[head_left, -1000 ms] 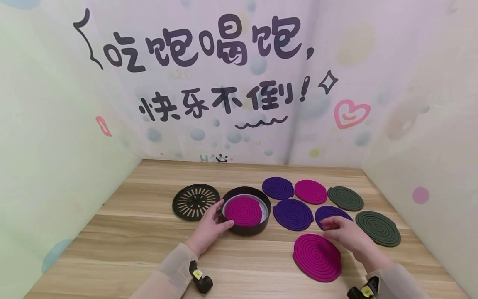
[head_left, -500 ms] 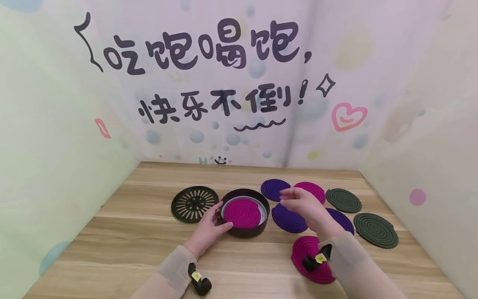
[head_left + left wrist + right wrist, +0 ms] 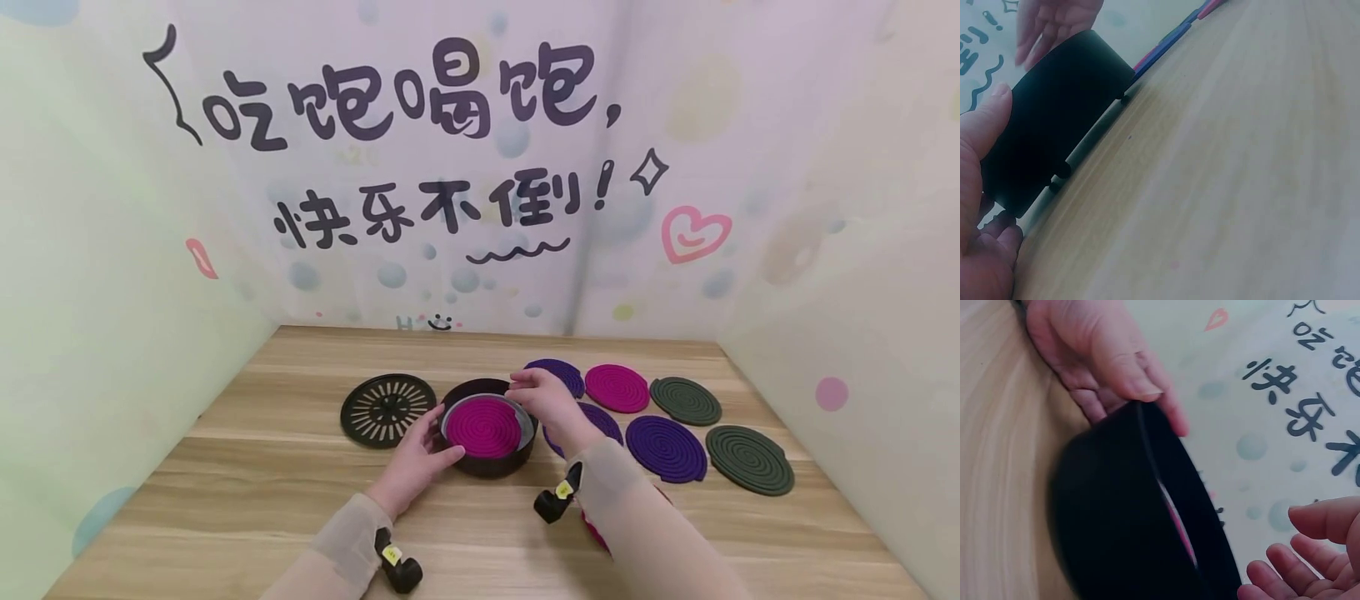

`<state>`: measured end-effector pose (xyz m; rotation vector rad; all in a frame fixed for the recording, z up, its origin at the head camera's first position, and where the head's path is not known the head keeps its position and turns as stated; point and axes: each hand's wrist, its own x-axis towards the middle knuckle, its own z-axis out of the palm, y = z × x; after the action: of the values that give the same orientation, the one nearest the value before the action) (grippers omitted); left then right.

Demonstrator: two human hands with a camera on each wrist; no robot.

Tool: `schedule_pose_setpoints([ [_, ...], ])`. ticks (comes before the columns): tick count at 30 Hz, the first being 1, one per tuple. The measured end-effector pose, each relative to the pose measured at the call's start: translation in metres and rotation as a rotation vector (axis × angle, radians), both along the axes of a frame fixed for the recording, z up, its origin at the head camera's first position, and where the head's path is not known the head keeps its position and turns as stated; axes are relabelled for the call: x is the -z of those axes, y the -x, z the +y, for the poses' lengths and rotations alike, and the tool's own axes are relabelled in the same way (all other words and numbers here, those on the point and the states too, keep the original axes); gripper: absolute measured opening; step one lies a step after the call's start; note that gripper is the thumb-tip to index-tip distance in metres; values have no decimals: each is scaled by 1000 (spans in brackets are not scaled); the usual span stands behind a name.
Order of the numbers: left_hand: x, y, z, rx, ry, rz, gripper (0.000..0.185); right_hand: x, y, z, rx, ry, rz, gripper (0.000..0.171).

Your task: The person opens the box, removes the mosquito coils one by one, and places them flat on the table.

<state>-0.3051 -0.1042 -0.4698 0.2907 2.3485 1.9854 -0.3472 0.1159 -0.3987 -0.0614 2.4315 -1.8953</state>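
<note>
A round black mosquito coil box (image 3: 491,468) stands lidless on the table, with a magenta mosquito coil (image 3: 483,427) lying in it. My left hand (image 3: 416,467) grips the box's left side, thumb near the front and fingers along the far side; the left wrist view shows fingertips low on its wall. Over the right rim hovers my right hand (image 3: 551,404), fingers loosely bent and holding nothing. It partly covers two purple coils behind it. In the right wrist view, the right hand's fingers (image 3: 1272,569) are beside the rim.
Left of the box lies its slotted black lid (image 3: 388,408). To the right lie a purple coil (image 3: 666,448), a magenta coil (image 3: 617,387) and two green coils, one farther back (image 3: 686,401). Another magenta coil (image 3: 595,533) is mostly hidden under the right forearm.
My right hand has moved left from above the loose coils to the box's right rim, its forearm now covering the front magenta coil. My left hand stays on the box.
</note>
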Motion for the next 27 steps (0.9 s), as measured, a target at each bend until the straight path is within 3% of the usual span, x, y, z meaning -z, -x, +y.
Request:
schedule_pose_setpoints([
  [5, 18, 13, -2, -1, 0, 0, 79, 12, 7, -10, 6, -20, -13, 42],
  [17, 19, 14, -2, 4, -2, -4, 79, 20, 10, -23, 57, -23, 0, 41],
  [27, 16, 11, -3, -1, 17, -15, 81, 22, 10, -23, 41, -70, -59, 37],
])
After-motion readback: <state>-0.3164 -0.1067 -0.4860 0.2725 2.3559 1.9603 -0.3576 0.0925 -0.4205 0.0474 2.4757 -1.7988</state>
